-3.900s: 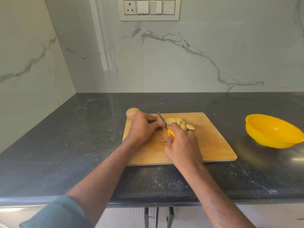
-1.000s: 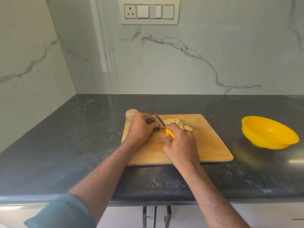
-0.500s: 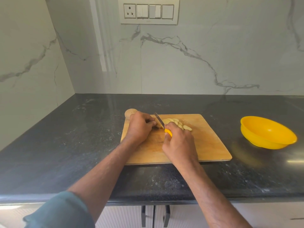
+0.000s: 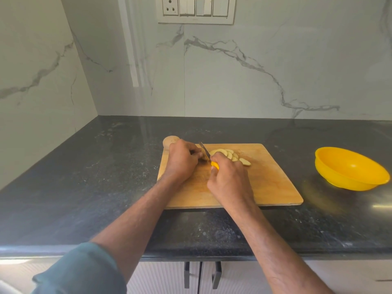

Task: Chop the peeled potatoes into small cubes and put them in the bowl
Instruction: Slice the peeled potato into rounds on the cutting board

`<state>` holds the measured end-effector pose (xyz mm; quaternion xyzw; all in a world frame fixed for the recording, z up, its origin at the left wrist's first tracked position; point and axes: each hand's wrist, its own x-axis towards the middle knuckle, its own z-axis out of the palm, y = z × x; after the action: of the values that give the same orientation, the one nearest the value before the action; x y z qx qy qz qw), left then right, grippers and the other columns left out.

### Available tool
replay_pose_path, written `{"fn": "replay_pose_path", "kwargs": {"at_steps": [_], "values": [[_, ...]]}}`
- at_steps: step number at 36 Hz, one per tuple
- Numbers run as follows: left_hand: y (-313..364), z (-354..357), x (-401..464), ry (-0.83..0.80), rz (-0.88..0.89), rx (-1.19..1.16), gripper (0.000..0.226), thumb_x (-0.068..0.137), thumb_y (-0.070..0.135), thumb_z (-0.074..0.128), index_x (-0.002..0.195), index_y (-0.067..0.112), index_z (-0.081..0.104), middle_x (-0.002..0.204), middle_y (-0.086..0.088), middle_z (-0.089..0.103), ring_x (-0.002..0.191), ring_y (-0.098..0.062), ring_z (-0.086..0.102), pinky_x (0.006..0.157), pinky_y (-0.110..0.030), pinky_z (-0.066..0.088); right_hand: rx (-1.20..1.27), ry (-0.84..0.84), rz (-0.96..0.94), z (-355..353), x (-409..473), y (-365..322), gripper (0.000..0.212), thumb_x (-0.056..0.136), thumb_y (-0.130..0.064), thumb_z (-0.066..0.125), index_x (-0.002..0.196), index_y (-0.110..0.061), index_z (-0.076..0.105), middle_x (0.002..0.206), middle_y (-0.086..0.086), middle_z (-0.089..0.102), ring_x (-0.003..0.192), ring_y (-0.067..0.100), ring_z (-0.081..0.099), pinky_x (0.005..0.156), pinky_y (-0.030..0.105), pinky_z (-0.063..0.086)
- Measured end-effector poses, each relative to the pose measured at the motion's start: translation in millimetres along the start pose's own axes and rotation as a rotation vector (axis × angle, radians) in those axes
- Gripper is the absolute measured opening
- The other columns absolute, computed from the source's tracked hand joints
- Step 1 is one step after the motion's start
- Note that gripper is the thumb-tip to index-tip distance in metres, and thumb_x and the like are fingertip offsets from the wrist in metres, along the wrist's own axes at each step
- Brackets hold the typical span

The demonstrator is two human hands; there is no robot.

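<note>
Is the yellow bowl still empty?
Empty: the yellow bowl shows only bare interior; potato slices lie on the board.

Soft, even daylight; glare on the countertop (image 4: 379,203) at right; wide-angle bending at edges.

Pale potato slices (image 4: 230,155) fanned on board (image 4: 265,177)

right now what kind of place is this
Most likely a home kitchen. A dark stone counter runs along a marble-look wall with a switch panel, potato slices lie on a wooden chopping board, and cupboard doors sit below the counter.
</note>
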<state>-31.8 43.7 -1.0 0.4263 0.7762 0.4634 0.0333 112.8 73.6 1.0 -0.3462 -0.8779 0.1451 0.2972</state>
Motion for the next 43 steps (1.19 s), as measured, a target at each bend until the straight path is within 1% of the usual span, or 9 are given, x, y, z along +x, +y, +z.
{"fn": "replay_pose_path", "kwargs": {"at_steps": [5, 9, 16, 22, 27, 33, 36, 40, 43], "values": [[-1.1, -0.3, 0.1, 0.012, 0.010, 0.004, 0.015, 0.092, 0.003, 0.070, 0.089, 0.011, 0.082, 0.070, 0.015, 0.066, 0.075, 0.002, 0.063, 0.066, -0.001, 0.043, -0.001, -0.029, 0.001, -3.7, -0.8, -2.1, 0.029, 0.100, -0.018, 0.052, 0.129, -0.022, 0.057, 0.103, 0.004, 0.066, 0.082, 0.013, 0.041, 0.056, 0.021, 0.029], [-1.6, 0.1, 0.3, 0.017, -0.002, 0.017, 0.015, 0.093, 0.002, 0.069, 0.089, 0.009, 0.082, 0.069, 0.017, 0.063, 0.071, 0.004, 0.060, 0.063, 0.003, 0.041, 0.029, -0.059, 0.016, -2.6, 3.0, -4.5, 0.030, 0.099, -0.018, 0.054, 0.128, -0.024, 0.058, 0.108, 0.006, 0.064, 0.086, 0.014, 0.043, 0.067, 0.023, 0.035], [-4.8, 0.3, 2.6, 0.027, -0.024, 0.007, 0.014, 0.093, 0.005, 0.071, 0.087, 0.012, 0.082, 0.071, 0.013, 0.067, 0.072, 0.002, 0.063, 0.062, 0.000, 0.044, -0.002, -0.067, 0.024, 2.4, 5.2, -12.0, 0.034, 0.098, -0.015, 0.055, 0.131, -0.021, 0.057, 0.097, 0.002, 0.065, 0.079, 0.014, 0.056, 0.059, 0.025, 0.047], [-5.1, 0.4, 3.3, 0.023, -0.016, 0.008, 0.014, 0.093, 0.004, 0.070, 0.088, 0.011, 0.082, 0.072, 0.012, 0.069, 0.074, 0.002, 0.064, 0.074, -0.011, 0.053, 0.002, -0.076, 0.029, -0.4, 10.2, -13.2, 0.030, 0.098, -0.013, 0.055, 0.127, -0.018, 0.058, 0.086, -0.005, 0.052, 0.076, 0.014, 0.045, 0.054, 0.019, 0.033], [-7.6, 2.1, 4.6, 0.027, -0.006, 0.038, 0.018, 0.092, 0.001, 0.069, 0.084, 0.011, 0.081, 0.072, 0.010, 0.070, 0.073, 0.001, 0.064, 0.071, -0.013, 0.052, 0.020, -0.118, 0.054, -0.2, 19.6, -17.4, 0.032, 0.096, -0.013, 0.056, 0.127, -0.017, 0.060, 0.112, 0.006, 0.066, 0.080, 0.018, 0.045, 0.055, 0.024, 0.030], [-10.1, 3.9, 5.1, 0.036, 0.008, 0.063, 0.016, 0.092, 0.002, 0.069, 0.084, 0.009, 0.081, 0.073, 0.007, 0.070, 0.070, 0.002, 0.062, 0.062, 0.000, 0.043, 0.009, -0.153, 0.044, -3.5, 16.2, -15.3, 0.032, 0.098, -0.015, 0.057, 0.130, -0.018, 0.059, 0.115, 0.004, 0.065, 0.080, 0.015, 0.047, 0.053, 0.021, 0.031], [-10.7, 4.6, 5.5, 0.034, 0.009, 0.076, 0.017, 0.092, -0.001, 0.066, 0.085, 0.005, 0.080, 0.078, 0.001, 0.072, 0.070, 0.003, 0.059, 0.061, 0.001, 0.041, -0.018, -0.163, 0.034, -4.9, 11.6, -14.1, 0.035, 0.097, -0.014, 0.058, 0.131, -0.018, 0.059, 0.118, 0.003, 0.065, 0.085, 0.015, 0.050, 0.063, 0.024, 0.041], [-10.4, 5.6, 5.8, 0.034, 0.009, 0.086, 0.016, 0.093, 0.001, 0.067, 0.086, 0.007, 0.079, 0.082, -0.002, 0.075, 0.073, -0.001, 0.061, 0.062, -0.001, 0.038, -0.031, -0.162, 0.034, -8.7, 4.2, -10.1, 0.035, 0.095, -0.011, 0.058, 0.130, -0.017, 0.061, 0.115, 0.004, 0.067, 0.087, 0.017, 0.055, 0.069, 0.028, 0.047], [-10.3, 6.1, 6.0, 0.027, 0.007, 0.086, 0.015, 0.094, 0.004, 0.067, 0.087, 0.009, 0.079, 0.085, -0.003, 0.075, 0.077, -0.006, 0.063, 0.069, -0.011, 0.043, -0.041, -0.150, 0.018, -12.7, -1.6, -6.8, 0.035, 0.095, -0.010, 0.059, 0.129, -0.016, 0.062, 0.114, 0.004, 0.070, 0.091, 0.019, 0.063, 0.068, 0.027, 0.050]]}}
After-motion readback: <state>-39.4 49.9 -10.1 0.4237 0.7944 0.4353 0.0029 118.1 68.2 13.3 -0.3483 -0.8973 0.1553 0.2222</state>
